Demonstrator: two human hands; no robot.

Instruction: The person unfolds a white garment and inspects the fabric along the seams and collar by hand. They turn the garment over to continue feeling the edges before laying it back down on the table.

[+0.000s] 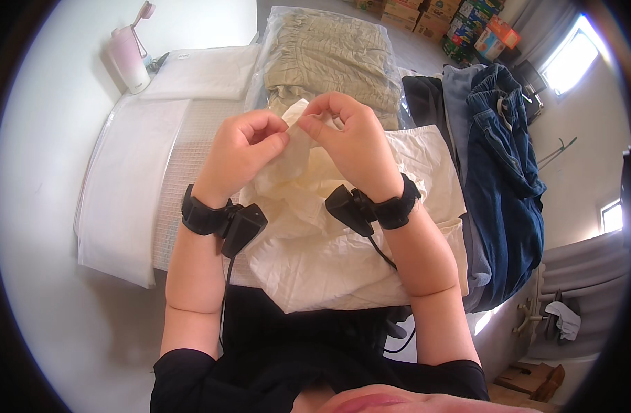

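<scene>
A crumpled cream cotton garment (pixel 329 268) lies spread in front of me, and its near edge hangs over the table's front edge. My left hand (pixel 241 148) pinches a raised fold of it between thumb and fingers. Close beside it, my right hand (pixel 350 134) pinches the same lifted part, its thumb and forefinger closed on the cloth. The raised fold stands up between both hands, above the rest of the garment. What kind of garment it is I cannot tell. Each wrist wears a black strap with a small black box and a cable.
Beyond my hands lies a folded khaki garment (pixel 336 58) in a clear plastic bag. Flat white plastic bags (pixel 126 172) cover the left side, with a pink and white bottle (pixel 128 60) behind. Blue jeans (pixel 505 179) and other clothes are piled at the right. Cartons (pixel 405 12) stand farther back.
</scene>
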